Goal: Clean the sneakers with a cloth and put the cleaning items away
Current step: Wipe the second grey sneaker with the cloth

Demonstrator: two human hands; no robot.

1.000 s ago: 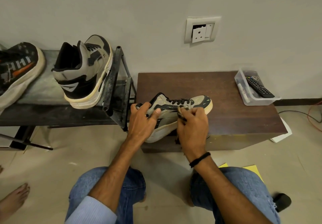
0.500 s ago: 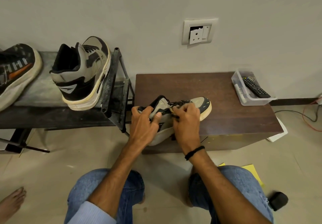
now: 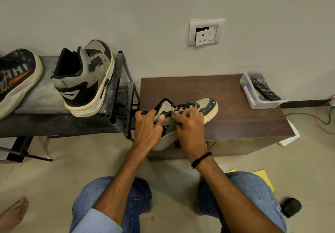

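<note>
I see my left hand [image 3: 147, 125] gripping the heel collar of the sneaker [image 3: 204, 105], thumb pressed on its side. My right hand [image 3: 190, 125] is curled over its laces at midfoot. Held between the 2 hands, the sneaker runs heel near-left to toe far-right. Its toe rests on the counter [image 3: 235, 109] and its heel overhangs the front edge.

sneaker [image 3: 204, 105] on table [image 3: 235, 116], rack [image 3: 116, 94] left

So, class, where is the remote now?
Head view, far right: the remote lies in the clear tub at the back right corner of the brown bench.
</note>
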